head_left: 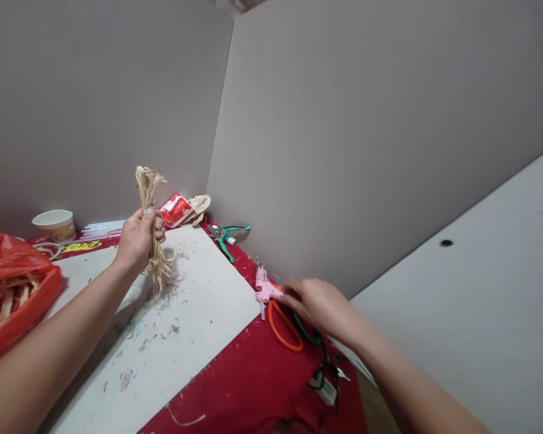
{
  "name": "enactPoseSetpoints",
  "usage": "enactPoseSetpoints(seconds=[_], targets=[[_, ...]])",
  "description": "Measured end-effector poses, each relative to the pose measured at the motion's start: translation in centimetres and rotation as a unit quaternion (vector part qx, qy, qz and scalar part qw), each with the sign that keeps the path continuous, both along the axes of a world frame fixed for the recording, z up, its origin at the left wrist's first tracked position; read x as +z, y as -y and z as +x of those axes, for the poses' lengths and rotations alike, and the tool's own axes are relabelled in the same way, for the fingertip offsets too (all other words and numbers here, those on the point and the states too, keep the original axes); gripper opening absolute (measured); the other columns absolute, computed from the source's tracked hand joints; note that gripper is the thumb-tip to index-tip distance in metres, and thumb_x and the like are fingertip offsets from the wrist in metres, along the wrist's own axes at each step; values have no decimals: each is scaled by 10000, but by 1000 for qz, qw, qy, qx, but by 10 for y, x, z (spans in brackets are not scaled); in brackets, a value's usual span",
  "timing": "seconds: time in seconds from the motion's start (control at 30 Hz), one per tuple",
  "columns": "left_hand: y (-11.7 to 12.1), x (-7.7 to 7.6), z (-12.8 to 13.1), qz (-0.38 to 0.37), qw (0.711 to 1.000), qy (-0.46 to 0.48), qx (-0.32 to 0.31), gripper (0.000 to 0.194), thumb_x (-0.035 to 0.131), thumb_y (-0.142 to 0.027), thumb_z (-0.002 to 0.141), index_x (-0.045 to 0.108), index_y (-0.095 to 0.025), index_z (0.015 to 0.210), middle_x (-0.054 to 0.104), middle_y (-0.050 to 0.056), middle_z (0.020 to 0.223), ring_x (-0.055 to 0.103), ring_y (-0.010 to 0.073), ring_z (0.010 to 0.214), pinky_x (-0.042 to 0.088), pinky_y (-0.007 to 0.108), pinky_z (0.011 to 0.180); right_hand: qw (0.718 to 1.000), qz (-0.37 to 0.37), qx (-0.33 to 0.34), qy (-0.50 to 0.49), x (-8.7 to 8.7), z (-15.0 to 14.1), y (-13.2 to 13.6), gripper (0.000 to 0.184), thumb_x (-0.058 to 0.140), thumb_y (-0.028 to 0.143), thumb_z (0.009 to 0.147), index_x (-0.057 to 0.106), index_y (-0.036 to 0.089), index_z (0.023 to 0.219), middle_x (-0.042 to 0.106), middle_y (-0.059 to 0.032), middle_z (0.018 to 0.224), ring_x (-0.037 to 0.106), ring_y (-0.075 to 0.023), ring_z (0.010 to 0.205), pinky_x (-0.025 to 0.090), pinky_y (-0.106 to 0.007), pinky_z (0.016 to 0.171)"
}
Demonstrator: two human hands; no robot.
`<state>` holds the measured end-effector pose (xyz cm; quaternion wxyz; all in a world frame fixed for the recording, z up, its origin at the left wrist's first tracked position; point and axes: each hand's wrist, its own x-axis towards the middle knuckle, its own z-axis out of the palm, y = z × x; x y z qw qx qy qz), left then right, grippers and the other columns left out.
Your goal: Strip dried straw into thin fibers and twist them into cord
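Observation:
My left hand (pixel 140 235) is closed around a bundle of dry, pale straw-like strips (pixel 147 187), probably corn husk, held upright above a white board (pixel 194 325). Frayed ends stick out above and below the fist. At the board's right corner, my right hand (pixel 317 304) has its fingers bent around the handle end of a pink glue gun (pixel 263 286); the fingertips are partly hidden. Just below that hand lie scissors with orange handles (pixel 286 330), and a dark green loop (pixel 308 333) shows beside them.
A red plastic bag (pixel 22 259) of dry strips sits at left. Along the back are a paper cup (pixel 54 224), clear glue sticks (pixel 102 230), a red packet (pixel 176 210), a coiled braid (pixel 200 205) and green-handled pliers (pixel 226 235). Grey panels (pixel 344 150) wall the red-covered table (pixel 235 386).

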<state>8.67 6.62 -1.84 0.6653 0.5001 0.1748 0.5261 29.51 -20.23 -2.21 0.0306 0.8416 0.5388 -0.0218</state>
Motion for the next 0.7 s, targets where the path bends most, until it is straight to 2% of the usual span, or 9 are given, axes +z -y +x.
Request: enactPoseSetpoints(seconds=[0.1,0.17,0.27,0.37,0.53,0.7], targets=[[1,1,-1,-15,1000,2,2,100,514,-218,852,487,-161,773,428,-64,503,378,52,381,297,142,365,999,-17,-30,-5,-22,-9,22,202,441,294,894,627,216,902,678,-62,874,607,-172,716,298,-256,573],[1,2,-2,-24,1000,2,4,97,503,-207,854,487,-163,769,424,-64,493,375,53,373,291,141,358,999,8,-36,25,-35,-11,28,209,438,275,893,602,197,996,655,-88,978,612,-197,832,338,-261,626],[-1,1,-2,-28,1000,6,10,94,483,-193,860,489,-162,771,426,-61,487,369,54,365,288,142,353,996,35,-39,74,-47,-8,24,238,397,257,911,572,172,1047,619,-109,1026,596,-219,917,360,-273,668],[-3,-1,-3,-28,999,13,14,91,481,-193,858,488,-160,773,425,-61,484,368,55,362,291,147,354,995,7,-56,82,-55,1,13,245,348,219,927,570,161,1012,626,-107,965,610,-215,861,349,-279,642],[-4,-4,-5,-31,999,21,21,96,512,-216,835,475,-159,768,425,-69,498,365,47,361,281,143,355,996,-16,-41,80,-59,16,4,252,352,229,937,587,158,882,624,-99,902,622,-197,788,325,-277,608],[-11,-2,-9,-36,999,16,22,119,546,-249,804,469,-162,779,429,-82,498,361,39,353,281,135,358,999,32,-20,26,-44,11,17,271,346,299,941,585,180,895,606,-83,932,601,-166,757,349,-262,618]])
